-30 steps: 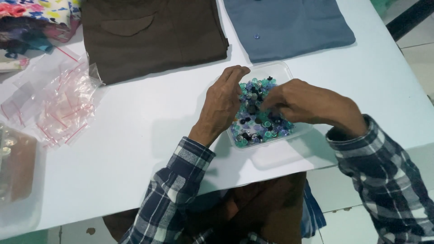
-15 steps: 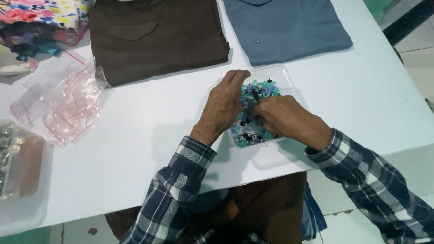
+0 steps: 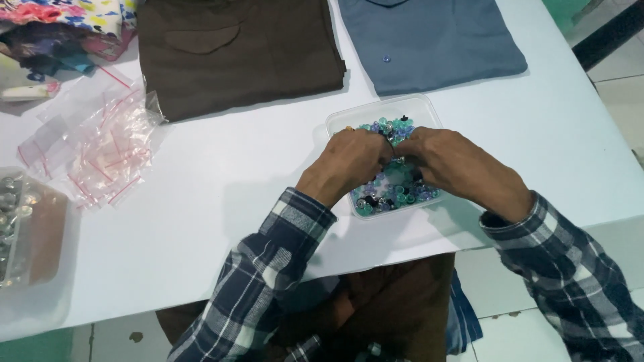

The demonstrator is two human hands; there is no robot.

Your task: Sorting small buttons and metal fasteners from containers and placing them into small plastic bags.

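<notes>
A clear plastic box (image 3: pixel 349 119) holds several small green, blue and black buttons (image 3: pixel 402 191) on the white table (image 3: pixel 201 201). Both my hands are inside it. My left hand (image 3: pixel 349 161) curls over the box's left side, fingers bent into the pile. My right hand (image 3: pixel 456 164) comes in from the right, and its fingertips meet the left hand's at the middle of the box. The fingertips are hidden, so what they pinch cannot be told.
A folded brown shirt (image 3: pixel 235 53) and a folded blue shirt (image 3: pixel 429 40) lie behind the box. Small clear zip bags (image 3: pixel 100 144) lie at the left. A clear container of metallic pieces (image 3: pixel 20 228) sits at the left edge, with floral fabric (image 3: pixel 67 13) at the top left.
My right hand has slid left over the box until its fingertips meet the left hand's. The left hand has stayed on the box's left side.
</notes>
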